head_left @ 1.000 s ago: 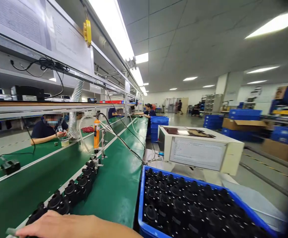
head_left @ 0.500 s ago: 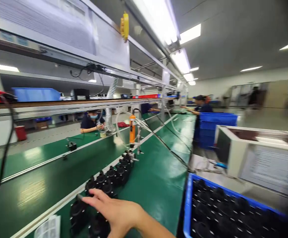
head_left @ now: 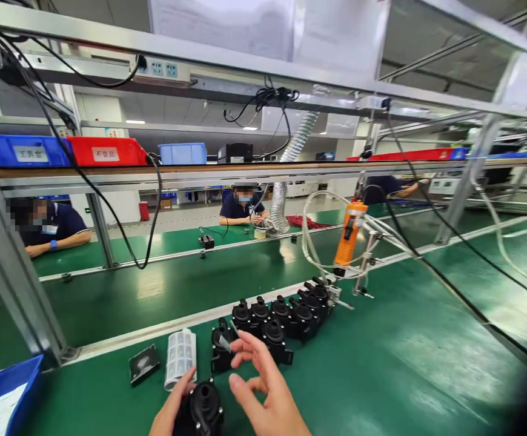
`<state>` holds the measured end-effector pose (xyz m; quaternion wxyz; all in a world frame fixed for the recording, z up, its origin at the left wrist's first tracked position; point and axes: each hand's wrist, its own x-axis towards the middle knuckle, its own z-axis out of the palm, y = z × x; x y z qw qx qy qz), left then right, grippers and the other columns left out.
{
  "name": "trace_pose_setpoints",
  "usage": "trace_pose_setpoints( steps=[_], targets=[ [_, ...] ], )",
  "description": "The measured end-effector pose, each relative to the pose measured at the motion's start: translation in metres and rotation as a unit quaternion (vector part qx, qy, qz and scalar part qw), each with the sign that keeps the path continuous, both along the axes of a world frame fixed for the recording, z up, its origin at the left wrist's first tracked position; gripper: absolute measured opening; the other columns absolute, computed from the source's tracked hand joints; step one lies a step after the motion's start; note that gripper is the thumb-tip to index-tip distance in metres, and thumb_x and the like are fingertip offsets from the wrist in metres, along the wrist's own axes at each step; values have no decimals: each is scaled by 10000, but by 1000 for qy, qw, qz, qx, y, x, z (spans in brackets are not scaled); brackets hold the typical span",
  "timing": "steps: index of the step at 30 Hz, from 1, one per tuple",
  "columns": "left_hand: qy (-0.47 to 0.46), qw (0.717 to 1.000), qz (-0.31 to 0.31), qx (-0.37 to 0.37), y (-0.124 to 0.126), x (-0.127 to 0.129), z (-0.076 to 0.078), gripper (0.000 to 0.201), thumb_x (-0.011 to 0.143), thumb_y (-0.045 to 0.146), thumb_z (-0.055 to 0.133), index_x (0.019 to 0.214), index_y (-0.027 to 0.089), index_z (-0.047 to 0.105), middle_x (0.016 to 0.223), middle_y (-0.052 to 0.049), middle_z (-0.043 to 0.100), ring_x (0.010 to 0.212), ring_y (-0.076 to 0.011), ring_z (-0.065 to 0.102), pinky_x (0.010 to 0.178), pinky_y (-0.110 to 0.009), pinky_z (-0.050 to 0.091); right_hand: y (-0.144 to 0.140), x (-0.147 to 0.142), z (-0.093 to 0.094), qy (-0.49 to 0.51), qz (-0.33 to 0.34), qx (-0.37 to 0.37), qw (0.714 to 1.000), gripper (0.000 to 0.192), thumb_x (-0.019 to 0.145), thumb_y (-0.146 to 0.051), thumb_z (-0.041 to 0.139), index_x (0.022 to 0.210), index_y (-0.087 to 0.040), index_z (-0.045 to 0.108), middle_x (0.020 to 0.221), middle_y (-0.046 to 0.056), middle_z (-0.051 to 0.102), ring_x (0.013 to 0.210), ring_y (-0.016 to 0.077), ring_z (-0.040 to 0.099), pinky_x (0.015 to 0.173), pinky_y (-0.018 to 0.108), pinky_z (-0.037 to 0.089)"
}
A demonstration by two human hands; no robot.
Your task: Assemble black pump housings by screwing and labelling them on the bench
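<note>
Low in the view, my left hand [head_left: 171, 409] is closed around the side of a black pump [head_left: 206, 404] with a round raised top. My right hand [head_left: 268, 384] is just right of it, fingers curved and thumb apart, with a small pale label [head_left: 225, 344] at the fingertips. Behind that hand another black pump [head_left: 222, 345] stands partly hidden, beside a row of several black pumps [head_left: 280, 312]. A curled sheet of labels [head_left: 180, 357] lies beyond my left hand, next to a flat black piece [head_left: 144, 365].
An orange electric screwdriver [head_left: 351, 235] hangs on a stand at the end of the row. A blue bin [head_left: 6, 393] sits at the left front. A metal post [head_left: 22, 272] and hanging cables [head_left: 431, 266] cross the bench. Co-workers [head_left: 243, 206] sit opposite.
The view has swung left, taking the bin of black pumps at the right out of sight. My right hand has come back from the row, and my left hand now shows, holding a pump.
</note>
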<state>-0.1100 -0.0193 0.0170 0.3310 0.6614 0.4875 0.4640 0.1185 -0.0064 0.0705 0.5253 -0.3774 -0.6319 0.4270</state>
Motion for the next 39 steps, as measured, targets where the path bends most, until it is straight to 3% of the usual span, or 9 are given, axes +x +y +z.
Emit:
trace_pose_setpoints(
  steps=[3,6,13,21,32,39],
  targets=[
    [-12,999,32,-15,-3,-9,-15,774,865,613,724,1541,295,524,1365,-98,742,1321,-378,654,1171,-501,491,3,-2,1,24,50,-42,998,580,989,-569,671,1437,-245,495,958,51,625,757,177,575,590,267,472],
    [-32,998,38,-29,-6,-17,-26,847,887,660,690,1582,246,443,1485,-141,649,1349,-353,623,1189,-481,462,1,-10,-7,48,103,-80,990,642,947,-624,713,1415,-238,503,888,5,583,628,112,458,537,236,361],
    [-99,993,-13,-64,-2,-20,-23,772,959,627,645,1595,267,395,1650,-131,482,1520,-319,458,1285,-449,336,1,-26,-28,43,131,-133,981,711,889,-604,790,1404,-216,492,868,-14,598,615,86,418,587,240,295],
    [-124,989,-21,-79,-4,-17,-16,744,974,608,637,1584,259,395,1620,-136,516,1487,-308,502,1258,-419,378,1,-42,-38,56,120,-150,980,720,837,-509,823,1393,-203,482,808,-33,612,578,86,429,593,241,293],
    [-115,991,-8,-71,2,-17,-32,817,938,709,614,1589,264,401,1610,-138,526,1475,-325,511,1246,-419,391,2,-45,-46,-2,80,-114,990,661,829,-480,796,1363,-215,511,810,-24,633,530,70,366,535,228,239],
    [-121,990,-1,-71,2,-15,-34,817,931,716,618,1579,262,413,1616,-152,512,1484,-326,495,1277,-456,336,11,-41,-64,-64,88,-55,993,617,855,-424,741,1383,-208,508,825,1,683,505,73,406,483,210,256]
  ],
)
